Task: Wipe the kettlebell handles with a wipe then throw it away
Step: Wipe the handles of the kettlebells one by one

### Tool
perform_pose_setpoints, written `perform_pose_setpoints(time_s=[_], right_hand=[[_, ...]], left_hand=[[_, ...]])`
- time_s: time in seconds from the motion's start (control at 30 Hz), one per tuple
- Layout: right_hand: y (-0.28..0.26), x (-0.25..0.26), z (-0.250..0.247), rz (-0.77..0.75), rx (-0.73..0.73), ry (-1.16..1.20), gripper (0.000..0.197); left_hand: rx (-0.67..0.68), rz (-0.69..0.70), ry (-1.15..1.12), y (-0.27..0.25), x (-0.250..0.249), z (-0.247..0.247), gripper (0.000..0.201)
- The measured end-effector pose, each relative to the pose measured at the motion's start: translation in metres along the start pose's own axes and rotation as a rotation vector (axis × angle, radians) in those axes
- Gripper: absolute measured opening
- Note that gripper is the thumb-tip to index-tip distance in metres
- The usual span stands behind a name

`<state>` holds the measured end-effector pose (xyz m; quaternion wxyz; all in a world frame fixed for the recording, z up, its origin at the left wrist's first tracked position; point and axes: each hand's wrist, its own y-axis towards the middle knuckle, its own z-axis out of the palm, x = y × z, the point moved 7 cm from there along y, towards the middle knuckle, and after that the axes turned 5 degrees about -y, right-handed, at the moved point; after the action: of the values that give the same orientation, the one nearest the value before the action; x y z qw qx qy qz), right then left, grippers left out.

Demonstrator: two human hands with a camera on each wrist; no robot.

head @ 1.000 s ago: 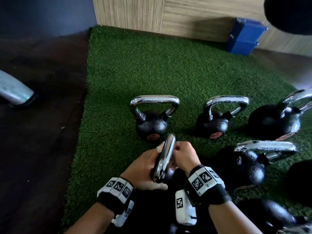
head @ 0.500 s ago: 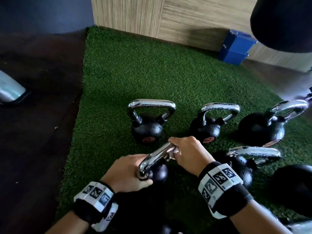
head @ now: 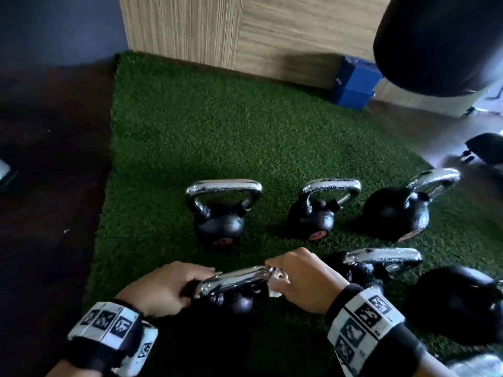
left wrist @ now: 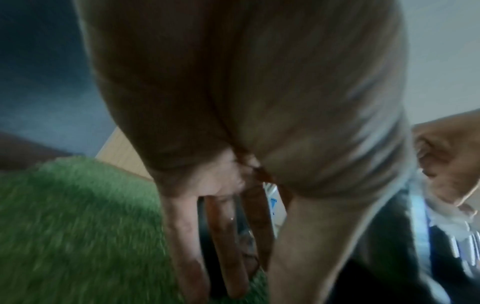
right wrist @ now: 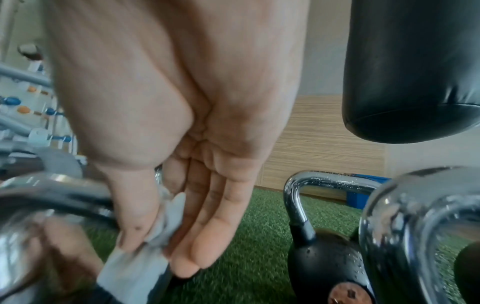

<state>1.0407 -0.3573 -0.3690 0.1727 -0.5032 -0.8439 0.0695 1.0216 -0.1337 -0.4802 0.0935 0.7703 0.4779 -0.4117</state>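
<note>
A small black kettlebell (head: 236, 302) with a chrome handle (head: 234, 278) stands on the green turf (head: 217, 131) just in front of me. My left hand (head: 174, 287) grips the left end of the handle, steadying it. My right hand (head: 283, 278) pinches a white wipe (head: 276, 281) against the handle's right end. In the right wrist view the wipe (right wrist: 158, 228) sits folded between thumb and fingers on the chrome bar (right wrist: 64, 197). The left wrist view is blurred; my left hand's fingers (left wrist: 228, 236) reach down beside a dark part of the bell.
Three more kettlebells (head: 220, 213) (head: 315, 213) (head: 394, 210) line up behind, and two others (head: 381, 265) (head: 457, 303) crowd the right. A black punching bag (head: 441, 36) hangs top right. A blue box (head: 353, 85) stands by the wood-panelled wall. Dark floor (head: 49, 186) borders the turf on the left.
The near kettlebell's handle has swung from pointing away from me to lying left to right. My right hand with the wipe has slid to its right end.
</note>
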Motion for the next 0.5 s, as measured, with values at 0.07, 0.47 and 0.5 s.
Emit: perform_pose_setpoints(time_s=[0.07,0.47,0.5], right_hand=[[0.003,-0.005,-0.016,-0.018,0.011,-0.012,0.014],[0.03,-0.019,-0.115,-0.047,-0.272,0.069,0.019],[0.033,-0.016,-0.119,-0.072,-0.264,0.075,0.026]], left_hand=[[-0.048,-0.047,0.118,0.006,0.006,-0.022,0.07],[-0.283,-0.337,0.7,0.117,-0.04,-0.061,0.113],[-0.247,-0.379,0.724,0.121,-0.034,-0.057,0.116]])
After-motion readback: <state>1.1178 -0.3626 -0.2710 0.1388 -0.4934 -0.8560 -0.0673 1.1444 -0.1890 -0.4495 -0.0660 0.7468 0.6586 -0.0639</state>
